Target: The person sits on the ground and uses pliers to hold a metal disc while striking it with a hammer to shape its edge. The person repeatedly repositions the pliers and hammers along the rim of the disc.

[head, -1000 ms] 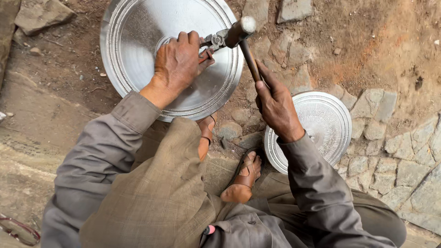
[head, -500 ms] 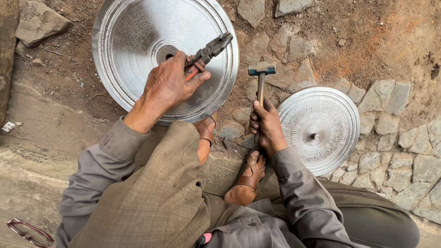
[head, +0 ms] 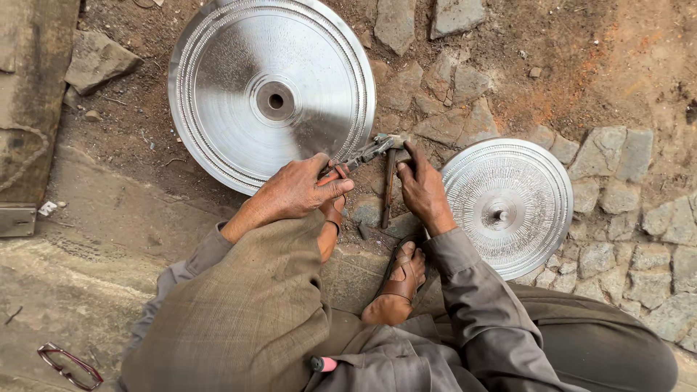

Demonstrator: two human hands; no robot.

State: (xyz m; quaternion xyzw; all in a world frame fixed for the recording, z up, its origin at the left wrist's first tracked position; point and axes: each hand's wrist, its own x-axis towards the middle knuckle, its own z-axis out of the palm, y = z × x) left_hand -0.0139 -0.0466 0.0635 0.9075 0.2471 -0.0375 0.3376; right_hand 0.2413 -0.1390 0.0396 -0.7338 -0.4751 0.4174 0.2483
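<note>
Left hand grips pliers, I note; right hand holds hammer, seemingly striking near big disc.

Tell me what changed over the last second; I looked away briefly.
The left hand drew the pliers off the big disc toward the stones. The right hand brought the hammer down, its head meeting the pliers' tip. Both grips held; both discs, including the small disc, stayed put.
</note>
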